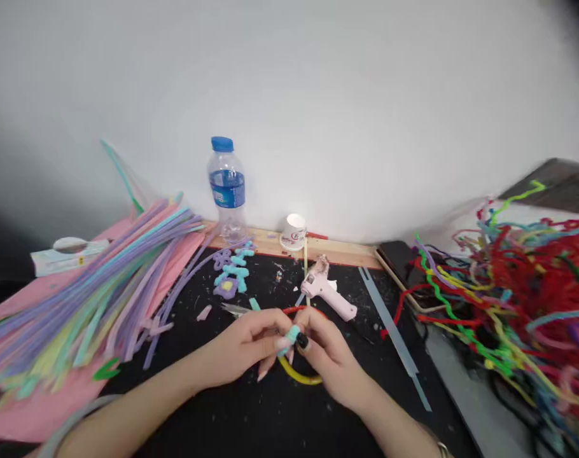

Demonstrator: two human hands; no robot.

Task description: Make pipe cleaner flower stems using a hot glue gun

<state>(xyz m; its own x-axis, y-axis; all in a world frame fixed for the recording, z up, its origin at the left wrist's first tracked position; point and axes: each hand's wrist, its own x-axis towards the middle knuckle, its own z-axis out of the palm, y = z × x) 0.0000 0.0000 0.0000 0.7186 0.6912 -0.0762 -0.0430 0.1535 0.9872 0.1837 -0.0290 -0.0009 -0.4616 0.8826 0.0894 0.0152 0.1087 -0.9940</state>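
Observation:
Between my two hands, above the black tabletop, is a short fuzzy turquoise pipe cleaner (pixel 293 333) bent into a small bunch. My left hand (pixel 258 343) pinches it from the left with thumb and fingertips. From the right, my right hand (pixel 330 356) closes thumb and index finger on it; the thumb has a dark nail. Below the hands lies a ring-shaped yellow and red handle (pixel 301 378), partly covered by them. A pointed metal blade (pixel 235 310) shows beyond my left hand; whether it joins that handle is hidden.
Straight pastel pipe cleaners (pixel 141 280) lie at left. Behind the hands are finished turquoise and purple pieces (pixel 235 270), a pink glue gun (pixel 327 292), a paper cup (pixel 295 233) and a water bottle (pixel 227 191). Rightward are glue sticks (pixel 389 321), a phone (pixel 404 267) and tangled pipe cleaners (pixel 532 286).

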